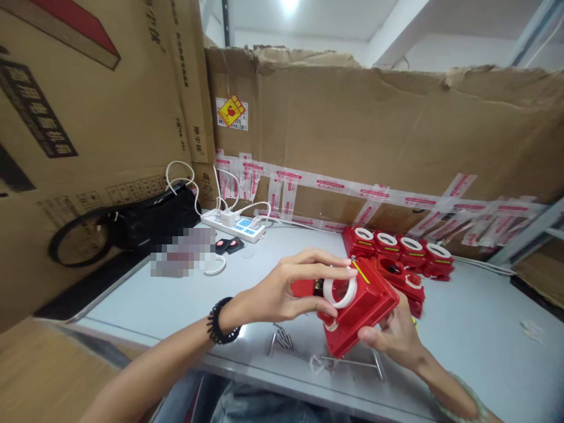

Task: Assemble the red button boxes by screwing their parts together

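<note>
I've got the red housing (374,298) above the desk (480,335), right hand (399,332) gripping its corner, left hand (277,288) pinching its white ring (353,291); I'd keep ring square, pressure even.

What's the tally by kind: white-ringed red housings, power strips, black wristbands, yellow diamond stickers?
White-ringed red housings: 5 (1 held, 4 in the back row)
Power strip: 1
Black wristband: 1
Yellow diamond sticker: 1
Total: 8
</note>
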The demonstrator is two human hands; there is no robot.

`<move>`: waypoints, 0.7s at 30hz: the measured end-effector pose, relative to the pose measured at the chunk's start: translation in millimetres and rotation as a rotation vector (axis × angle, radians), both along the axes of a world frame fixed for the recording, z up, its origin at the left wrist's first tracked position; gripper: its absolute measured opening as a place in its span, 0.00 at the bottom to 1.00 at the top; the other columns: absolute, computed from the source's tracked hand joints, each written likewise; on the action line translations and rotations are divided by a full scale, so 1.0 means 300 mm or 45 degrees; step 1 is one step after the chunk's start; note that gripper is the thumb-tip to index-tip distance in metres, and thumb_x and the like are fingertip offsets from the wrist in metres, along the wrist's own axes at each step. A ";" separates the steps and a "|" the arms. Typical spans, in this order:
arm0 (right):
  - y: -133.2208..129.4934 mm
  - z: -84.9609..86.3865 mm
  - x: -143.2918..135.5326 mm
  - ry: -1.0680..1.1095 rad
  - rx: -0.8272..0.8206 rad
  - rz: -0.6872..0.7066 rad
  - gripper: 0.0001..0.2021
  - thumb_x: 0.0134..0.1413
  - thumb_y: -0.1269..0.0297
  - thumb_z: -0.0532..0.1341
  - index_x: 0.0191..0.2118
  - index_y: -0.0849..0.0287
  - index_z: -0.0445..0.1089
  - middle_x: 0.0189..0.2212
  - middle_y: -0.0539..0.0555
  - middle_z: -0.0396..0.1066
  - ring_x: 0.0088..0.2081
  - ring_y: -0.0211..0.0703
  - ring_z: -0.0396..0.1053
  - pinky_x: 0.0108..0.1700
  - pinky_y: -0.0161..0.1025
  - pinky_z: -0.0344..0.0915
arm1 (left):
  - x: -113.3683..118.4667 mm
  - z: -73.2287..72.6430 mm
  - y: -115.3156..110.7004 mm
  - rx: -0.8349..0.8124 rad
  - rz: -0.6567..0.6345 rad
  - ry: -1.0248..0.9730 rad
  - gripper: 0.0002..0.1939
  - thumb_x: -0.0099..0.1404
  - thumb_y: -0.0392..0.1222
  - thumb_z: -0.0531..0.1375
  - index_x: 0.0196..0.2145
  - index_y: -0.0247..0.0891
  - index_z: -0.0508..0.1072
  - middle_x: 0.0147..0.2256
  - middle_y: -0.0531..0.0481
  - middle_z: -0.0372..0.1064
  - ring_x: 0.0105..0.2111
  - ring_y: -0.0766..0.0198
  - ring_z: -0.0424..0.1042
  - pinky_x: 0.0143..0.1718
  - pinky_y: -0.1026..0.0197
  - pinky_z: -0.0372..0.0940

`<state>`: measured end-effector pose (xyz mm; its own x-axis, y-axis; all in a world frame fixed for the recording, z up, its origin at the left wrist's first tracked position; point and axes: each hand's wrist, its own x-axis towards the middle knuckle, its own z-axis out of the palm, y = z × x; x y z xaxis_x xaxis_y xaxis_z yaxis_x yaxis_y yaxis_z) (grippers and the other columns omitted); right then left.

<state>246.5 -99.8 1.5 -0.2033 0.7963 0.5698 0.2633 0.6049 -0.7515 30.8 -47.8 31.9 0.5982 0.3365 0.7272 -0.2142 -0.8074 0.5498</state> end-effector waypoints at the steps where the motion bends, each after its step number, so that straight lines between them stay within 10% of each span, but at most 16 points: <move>1: 0.000 0.003 -0.004 0.031 -0.061 0.049 0.34 0.39 0.47 0.67 0.53 0.58 0.64 0.45 0.60 0.72 0.41 0.52 0.72 0.42 0.44 0.71 | -0.006 0.007 0.002 0.009 -0.021 0.018 0.27 0.55 0.37 0.66 0.53 0.46 0.68 0.51 0.45 0.66 0.52 0.57 0.64 0.54 0.54 0.60; 15: 0.011 0.000 -0.015 0.204 -0.411 0.326 0.22 0.46 0.45 0.61 0.41 0.57 0.71 0.34 0.55 0.73 0.33 0.46 0.71 0.37 0.41 0.70 | -0.037 0.035 0.001 0.140 -0.096 0.179 0.19 0.63 0.32 0.58 0.51 0.45 0.69 0.52 0.45 0.66 0.53 0.59 0.64 0.57 0.52 0.58; 21: 0.033 -0.038 -0.012 0.345 -0.420 0.188 0.21 0.45 0.49 0.63 0.41 0.58 0.69 0.34 0.55 0.73 0.34 0.46 0.71 0.37 0.41 0.69 | -0.023 0.022 0.002 0.043 0.093 0.074 0.36 0.54 0.42 0.67 0.59 0.45 0.59 0.57 0.44 0.60 0.59 0.54 0.57 0.59 0.48 0.54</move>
